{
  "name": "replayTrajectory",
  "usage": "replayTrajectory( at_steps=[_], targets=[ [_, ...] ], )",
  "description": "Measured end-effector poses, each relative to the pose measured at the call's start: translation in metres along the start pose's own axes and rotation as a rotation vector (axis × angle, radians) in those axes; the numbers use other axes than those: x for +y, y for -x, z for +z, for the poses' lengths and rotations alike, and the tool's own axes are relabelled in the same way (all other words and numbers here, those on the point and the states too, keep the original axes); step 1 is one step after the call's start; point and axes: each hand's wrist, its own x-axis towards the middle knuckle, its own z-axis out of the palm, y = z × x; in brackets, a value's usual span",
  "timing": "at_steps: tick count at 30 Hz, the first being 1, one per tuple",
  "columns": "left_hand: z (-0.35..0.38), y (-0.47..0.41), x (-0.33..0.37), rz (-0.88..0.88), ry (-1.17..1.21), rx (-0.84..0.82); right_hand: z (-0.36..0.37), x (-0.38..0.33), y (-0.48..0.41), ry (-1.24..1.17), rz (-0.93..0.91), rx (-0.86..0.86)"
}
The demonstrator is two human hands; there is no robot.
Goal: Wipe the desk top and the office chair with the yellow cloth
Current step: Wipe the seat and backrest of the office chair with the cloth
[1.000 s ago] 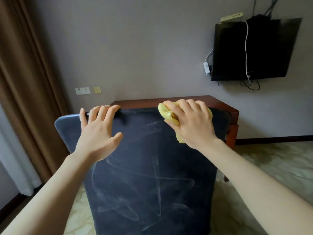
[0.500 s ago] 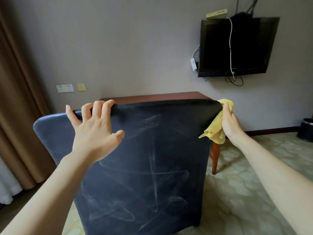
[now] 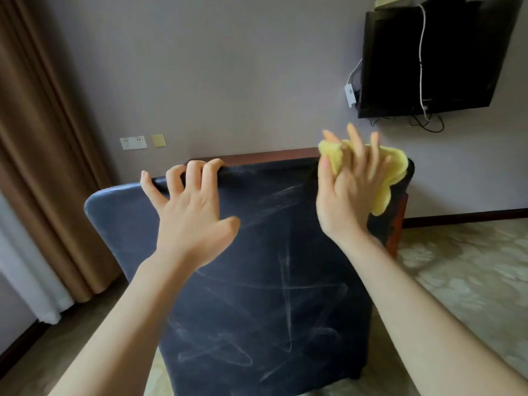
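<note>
While my left grip (image 3: 191,212) curls over the top of the office chair (image 3: 271,281), my right grip (image 3: 347,190), fingers half-spread, pinches the yellow cloth (image 3: 391,170); likely soft, light, floppy, so best bunched at its middle.

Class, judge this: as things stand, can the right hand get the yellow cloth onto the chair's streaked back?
Probably yes. The right hand holds the yellow cloth at the top right corner of the chair, with nothing between it and the streaked back; the left hand grips the top edge further left.
</note>
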Motion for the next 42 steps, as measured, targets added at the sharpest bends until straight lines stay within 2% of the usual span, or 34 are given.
replayTrajectory(
  at_steps=[9, 15, 20, 23, 26, 30, 33, 37, 40, 42],
  targets=[
    [0.005, 0.003, -0.006, 0.048, -0.009, 0.042, 0.030, -0.074, 0.030, 0.085, -0.409, -0.066],
    [-0.001, 0.001, -0.007, -0.002, 0.055, 0.010, 0.038, -0.020, 0.029, 0.324, -0.754, 0.050],
    [0.001, 0.001, 0.000, 0.000, 0.086, 0.020, 0.032, 0.053, 0.025, 0.324, -0.629, 0.087],
    [0.002, 0.000, 0.003, 0.004, 0.096, 0.018, 0.018, 0.078, 0.010, 0.219, -0.374, 0.016],
    [0.003, -0.001, 0.009, 0.006, 0.108, -0.007, 0.005, 0.083, -0.005, 0.038, -0.100, 0.059],
    [0.001, -0.001, 0.017, 0.006, 0.096, -0.055, -0.004, 0.057, -0.020, -0.035, 0.031, 0.091],
    [-0.005, 0.001, 0.018, 0.044, 0.084, -0.101, -0.004, 0.027, -0.026, 0.086, -0.005, 0.074],
    [-0.016, 0.004, 0.001, 0.121, 0.133, -0.086, 0.005, -0.010, -0.020, 0.125, -0.220, 0.076],
    [-0.024, 0.009, -0.026, 0.003, 0.168, -0.011, 0.014, -0.031, -0.013, 0.183, -0.342, 0.109],
    [-0.030, 0.016, -0.049, -0.107, 0.160, -0.019, 0.021, -0.051, -0.007, 0.191, -0.392, 0.113]
  ],
)
